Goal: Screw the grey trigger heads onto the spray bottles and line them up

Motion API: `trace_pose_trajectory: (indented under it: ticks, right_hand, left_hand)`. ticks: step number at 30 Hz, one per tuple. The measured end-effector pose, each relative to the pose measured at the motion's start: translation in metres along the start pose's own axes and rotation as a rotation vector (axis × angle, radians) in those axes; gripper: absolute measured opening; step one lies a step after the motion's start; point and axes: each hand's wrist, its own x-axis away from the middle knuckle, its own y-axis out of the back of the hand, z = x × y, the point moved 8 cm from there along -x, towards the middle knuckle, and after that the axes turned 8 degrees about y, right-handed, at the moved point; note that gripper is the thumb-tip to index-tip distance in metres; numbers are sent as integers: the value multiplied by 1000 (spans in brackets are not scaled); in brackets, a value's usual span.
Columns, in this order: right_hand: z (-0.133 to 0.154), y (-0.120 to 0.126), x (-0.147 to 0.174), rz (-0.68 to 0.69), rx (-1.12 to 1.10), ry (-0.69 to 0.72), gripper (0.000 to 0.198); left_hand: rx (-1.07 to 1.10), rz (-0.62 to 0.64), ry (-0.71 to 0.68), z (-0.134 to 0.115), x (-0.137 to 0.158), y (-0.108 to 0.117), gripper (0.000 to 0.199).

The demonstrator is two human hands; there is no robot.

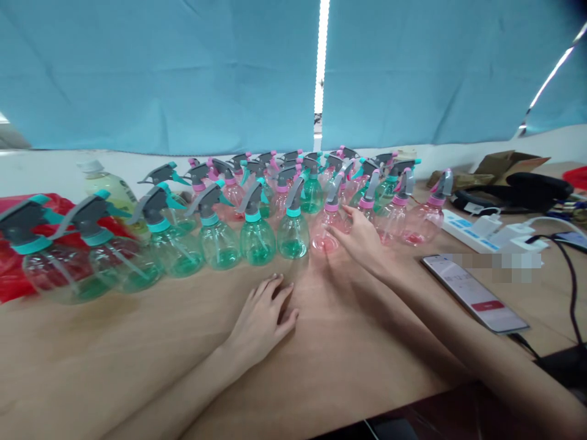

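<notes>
Spray bottles [258,244] are already ranked toward the worktop's [137,348] far edge; one pink bottle [323,242] is touched by the right hand [361,239], grip unclear; the left hand [263,315] is unclenched, empty; what remains cannot be told.

No wording could be read with certainty. The phone [474,293] showed a row of pale digits on its lit screen, too faint to make out, and tiny white characters inside a red button lower down. The bottle of yellowish liquid [107,189] bore dark print along its side, too blurred to read. A small white label [474,208] on a black object [463,200] carried marks too small to tell.
</notes>
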Motion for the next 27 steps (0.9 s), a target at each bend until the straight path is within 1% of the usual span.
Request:
trace_pose_trajectory:
  ticks: [2, 4, 6, 9, 13, 17, 19, 21, 25, 27]
  right_hand:
    - [-1, -8, -4, 17, -22, -28, 72]
    - [-3, -14, -7, 34, -32, -47, 75]
    - [-6, -17, -10, 52, -29, -69, 70]
    - [-6, -14, -10, 84, -11, -92, 61]
    - [0, -2, -2, 135, 16, -96, 55]
    - [8, 14, 21, 176, -11, -79, 48]
    - [13, 23, 35, 172, -30, -55, 48]
    - [21, 31, 49, 175, -54, -9, 50]
    - [39, 46, 69, 218, -33, 24, 48]
    - [49, 54, 74, 253, -10, 44, 44]
  left_hand:
    - [-3, 7, 1, 0, 0, 0, 40]
    - [-1, 13, 0, 0, -1, 0, 41]
    - [16, 10, -2, 0, -1, 1, 40]
    - [48, 1, 1, 1, -2, 3, 37]
    - [141, 9, 14, -1, -2, 6, 35]
    - [333, 27, 61, -8, -4, 13, 28]
    - [413, 25, 94, -15, -7, 19, 28]
    - [464, 10, 124, -25, -14, 27, 32]
    - [569, -38, 73, -51, -32, 47, 33]
    - [600, -55, 65, -58, -40, 55, 35]
